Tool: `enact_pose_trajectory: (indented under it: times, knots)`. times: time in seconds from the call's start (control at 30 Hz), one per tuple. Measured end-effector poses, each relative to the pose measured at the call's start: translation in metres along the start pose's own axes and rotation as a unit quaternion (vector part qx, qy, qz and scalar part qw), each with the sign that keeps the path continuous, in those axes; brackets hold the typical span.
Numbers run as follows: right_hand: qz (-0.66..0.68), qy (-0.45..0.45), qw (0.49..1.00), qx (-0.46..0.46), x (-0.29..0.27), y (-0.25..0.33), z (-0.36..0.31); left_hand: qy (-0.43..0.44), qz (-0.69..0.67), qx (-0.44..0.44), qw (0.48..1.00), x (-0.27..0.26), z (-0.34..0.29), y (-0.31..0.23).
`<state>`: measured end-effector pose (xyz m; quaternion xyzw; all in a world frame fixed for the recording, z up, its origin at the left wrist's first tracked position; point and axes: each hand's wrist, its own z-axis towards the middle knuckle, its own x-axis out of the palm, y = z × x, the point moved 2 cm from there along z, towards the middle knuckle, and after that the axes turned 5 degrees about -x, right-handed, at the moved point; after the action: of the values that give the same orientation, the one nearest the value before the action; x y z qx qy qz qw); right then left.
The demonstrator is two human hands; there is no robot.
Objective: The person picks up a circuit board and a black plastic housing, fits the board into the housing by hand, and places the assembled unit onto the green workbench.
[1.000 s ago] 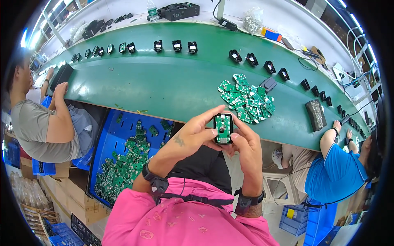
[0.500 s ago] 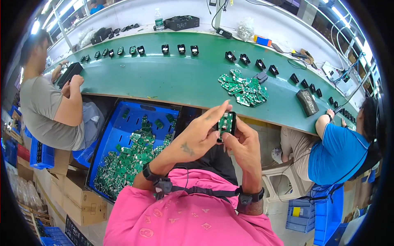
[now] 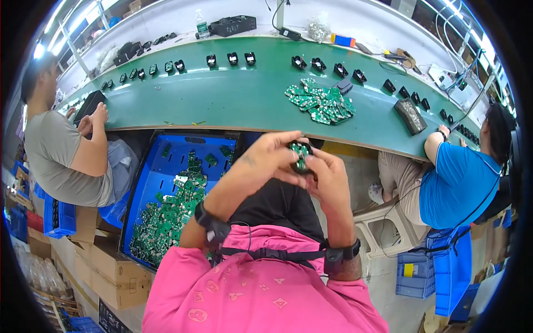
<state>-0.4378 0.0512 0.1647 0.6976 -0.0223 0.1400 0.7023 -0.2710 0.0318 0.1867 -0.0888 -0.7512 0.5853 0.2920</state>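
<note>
Between both hands, just off the bench's near edge, is a small black plastic housing with a green circuit board [image 3: 301, 154] in it. My left hand [image 3: 266, 159] grips its left side, fingers curled around and beneath it. My right hand [image 3: 331, 176] closes on the right side, its thumb against the board's edge. Fingers cover part of the housing. Beyond my hands a heap of green circuit boards [image 3: 322, 106] lies on the bench, with a dark grey plastic piece [image 3: 344, 86] beside it. Rows of black housings [image 3: 341, 70] stand further back.
The green bench [image 3: 222, 100] runs across in front of me. A blue bin [image 3: 171, 149] of loose boards stands left of my legs. One person in grey [image 3: 55, 144] sits left, another in blue [image 3: 458, 188] right. A dark block [image 3: 410, 116] lies on the bench.
My hands have turned and tilted the housing with its board, and my left fingers have moved lower around it. The whole view has shifted slightly.
</note>
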Motion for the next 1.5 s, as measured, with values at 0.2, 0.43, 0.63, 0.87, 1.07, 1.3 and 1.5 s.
enact_pose_trajectory:
  times: [0.2,0.43,0.63,0.87,1.07,1.3,1.5]
  knots:
    - [0.069,-0.008,0.997,0.030,-0.009,-0.008,0.021,0.016,-0.170,-0.049,0.984,-0.026,0.029,0.006]
    - [0.082,0.028,0.995,0.051,-0.015,-0.014,0.064,-0.009,-0.206,-0.080,0.975,-0.051,0.055,0.002]
    - [-0.023,0.035,0.999,0.016,-0.002,-0.029,0.114,-0.023,0.138,0.026,0.990,-0.092,0.073,-0.009]
    - [-0.270,0.001,0.954,-0.132,0.020,-0.078,0.194,-0.177,0.494,0.132,0.841,-0.186,0.109,-0.040]
    - [-0.531,-0.013,0.790,-0.307,0.040,-0.109,0.211,-0.439,0.593,0.146,0.658,-0.425,0.142,-0.089]
    - [-0.580,-0.022,0.768,-0.272,0.042,-0.108,0.213,-0.514,0.644,-0.071,0.562,-0.537,0.198,-0.144]
    - [-0.584,-0.017,0.768,-0.262,0.043,-0.108,0.211,-0.384,0.708,-0.243,0.541,-0.555,0.228,-0.156]
